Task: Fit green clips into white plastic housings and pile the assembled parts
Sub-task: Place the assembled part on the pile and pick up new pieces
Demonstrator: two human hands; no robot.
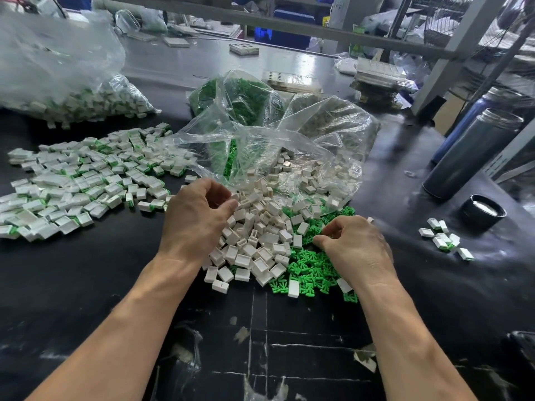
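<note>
Both forearms reached forward over the worktop [86, 285]. The left hand [194, 218] curled over the white housings [254, 241]; the right hand [356, 247] pinched among green clips [309, 270], its catch hidden.

A loose heap of white plastic housings [257, 241], small open-sided rectangular boxes lying at every angle, sat at the middle of the black table, spilling out of a clear bag. Just beside it toward the right edge lay a scatter of green clips [311, 270], small pronged pieces, with a few housings resting on them. Toward the left edge spread a wide, flat pile of assembled parts [84, 180], white boxes showing green at one end.
</note>
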